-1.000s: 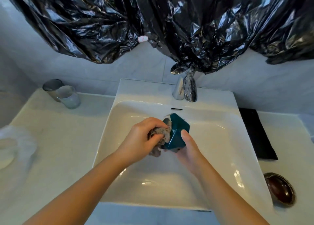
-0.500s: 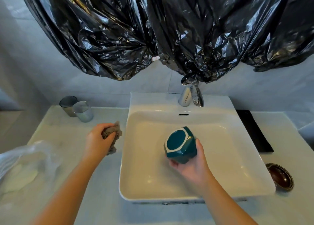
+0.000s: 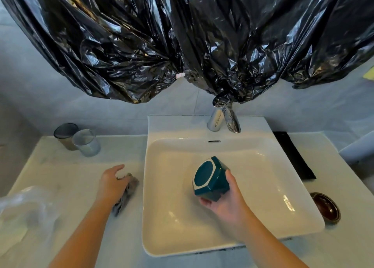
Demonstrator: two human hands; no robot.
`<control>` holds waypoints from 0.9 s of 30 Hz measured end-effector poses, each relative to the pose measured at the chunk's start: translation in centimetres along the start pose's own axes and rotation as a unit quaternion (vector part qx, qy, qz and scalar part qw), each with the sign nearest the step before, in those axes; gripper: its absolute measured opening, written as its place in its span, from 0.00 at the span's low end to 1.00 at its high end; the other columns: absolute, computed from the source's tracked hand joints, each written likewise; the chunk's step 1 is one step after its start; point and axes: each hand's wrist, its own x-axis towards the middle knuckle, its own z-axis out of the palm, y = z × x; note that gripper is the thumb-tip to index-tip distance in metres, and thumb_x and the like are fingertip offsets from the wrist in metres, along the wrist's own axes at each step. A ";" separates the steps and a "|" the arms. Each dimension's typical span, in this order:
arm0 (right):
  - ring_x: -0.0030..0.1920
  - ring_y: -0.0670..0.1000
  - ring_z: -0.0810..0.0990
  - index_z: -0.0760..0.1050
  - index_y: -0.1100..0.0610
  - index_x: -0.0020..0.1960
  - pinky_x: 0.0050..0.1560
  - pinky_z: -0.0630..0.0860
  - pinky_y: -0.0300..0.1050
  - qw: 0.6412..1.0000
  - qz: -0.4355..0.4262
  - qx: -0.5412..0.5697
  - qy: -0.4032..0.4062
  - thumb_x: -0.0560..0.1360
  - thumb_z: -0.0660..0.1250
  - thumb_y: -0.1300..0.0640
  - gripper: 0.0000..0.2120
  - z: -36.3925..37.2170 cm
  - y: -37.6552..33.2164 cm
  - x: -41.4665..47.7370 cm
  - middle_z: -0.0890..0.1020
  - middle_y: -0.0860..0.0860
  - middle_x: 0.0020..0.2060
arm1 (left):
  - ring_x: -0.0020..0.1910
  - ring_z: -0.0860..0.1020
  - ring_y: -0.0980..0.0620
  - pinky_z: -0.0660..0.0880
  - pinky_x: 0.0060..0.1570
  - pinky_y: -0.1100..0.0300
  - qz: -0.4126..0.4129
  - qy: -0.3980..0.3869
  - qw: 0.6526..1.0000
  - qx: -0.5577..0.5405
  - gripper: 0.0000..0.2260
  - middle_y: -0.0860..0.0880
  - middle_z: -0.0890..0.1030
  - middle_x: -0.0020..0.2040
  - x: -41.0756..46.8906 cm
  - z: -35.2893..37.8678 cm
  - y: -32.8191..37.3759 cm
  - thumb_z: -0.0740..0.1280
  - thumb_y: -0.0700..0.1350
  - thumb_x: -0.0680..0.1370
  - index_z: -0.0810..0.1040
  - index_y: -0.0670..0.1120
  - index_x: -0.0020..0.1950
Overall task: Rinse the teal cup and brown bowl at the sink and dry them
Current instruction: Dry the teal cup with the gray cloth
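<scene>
The right hand point(image 3: 226, 205) grips the cup point(image 3: 210, 178) from below and the side, fingers and thumb wrapped round it. The cup is tilted with its base turned up toward the camera, and it hangs over the middle of the sink point(image 3: 263, 166), clear of the basin. The left hand point(image 3: 113, 181) lies on the counter point(image 3: 70, 176) just left of the sink, with its fingers bent over the far end of a crumpled cloth point(image 3: 126, 195). I cannot tell whether it pinches the cloth or only rests on it.

The bowl point(image 3: 325, 208) sits upright on the counter at the sink's right edge, with neither hand on it. Further back, two glasses point(image 3: 86, 142) stand together on the left, and the faucet point(image 3: 222, 120) is partly wrapped in the black plastic point(image 3: 202, 45) hanging above. No water is visible running.

The cup's turn looks about finished, and the cloth appears to be set down. The next move is probably to put the cup down on the counter clear of the basin, then reach across to the right for the bowl and bring it under the faucet.
</scene>
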 end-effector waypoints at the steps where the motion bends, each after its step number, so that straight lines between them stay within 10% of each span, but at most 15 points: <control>1: 0.55 0.62 0.79 0.72 0.55 0.64 0.46 0.77 0.59 1.000 -0.006 -0.017 -0.004 0.67 0.70 0.44 0.29 0.1 -0.2 0.2 0.79 0.61 0.57 | 0.62 0.74 0.42 0.70 0.61 0.47 0.026 0.027 0.999 -0.032 0.18 0.42 0.76 0.63 -0.5 -0.3 1.3 0.71 0.40 0.75 0.75 0.44 0.64; 6: 0.61 0.61 0.79 0.69 0.55 0.70 0.47 0.81 0.57 0.991 -0.038 -0.098 -0.082 0.55 0.83 0.45 0.48 0.3 -1.4 0.7 0.77 0.61 0.64 | 0.52 0.81 0.50 0.77 0.55 0.54 0.099 -0.098 0.957 -0.254 0.08 0.46 0.84 0.52 -5.5 -0.8 9.8 0.67 0.37 0.77 0.80 0.44 0.54; 11: 0.63 0.53 0.78 0.65 0.44 0.71 0.56 0.80 0.48 0.923 -0.143 -0.354 -0.054 0.59 0.77 0.39 0.43 0.6 -3.1 -0.1 0.78 0.50 0.64 | 0.53 0.83 0.48 0.78 0.56 0.52 0.038 -0.299 0.893 -0.335 0.10 0.45 0.84 0.53 -9.2 1.3 14.7 0.60 0.42 0.81 0.76 0.45 0.60; 19: 0.66 0.42 0.69 0.54 0.39 0.74 0.57 0.73 0.32 0.749 -0.287 -0.598 -0.014 0.64 0.78 0.45 0.46 -1.9 -7.1 -2.7 0.65 0.39 0.67 | 0.48 0.84 0.54 0.74 0.61 0.53 0.059 -0.268 0.935 -0.227 0.12 0.51 0.85 0.48 -11.6 5.5 18.0 0.65 0.50 0.78 0.79 0.47 0.59; 24: 0.64 0.42 0.68 0.50 0.38 0.73 0.54 0.73 0.32 0.617 -0.321 -0.718 -0.022 0.64 0.76 0.38 0.47 -3.7 -11.5 -4.2 0.60 0.39 0.68 | 0.35 0.80 0.65 0.73 0.31 0.74 0.063 -0.246 0.953 -0.165 0.05 0.54 0.83 0.41 -13.9 10.4 21.3 0.71 0.46 0.74 0.80 0.49 0.49; 27: 0.65 0.43 0.68 0.49 0.38 0.73 0.53 0.72 0.32 0.563 -0.331 -0.757 -0.021 0.64 0.74 0.35 0.47 -6.2 -14.3 -4.6 0.59 0.40 0.70 | 0.41 0.80 0.59 0.74 0.38 0.66 0.041 -0.227 0.964 -0.135 0.09 0.52 0.82 0.43 -15.2 14.0 23.5 0.73 0.48 0.71 0.79 0.50 0.48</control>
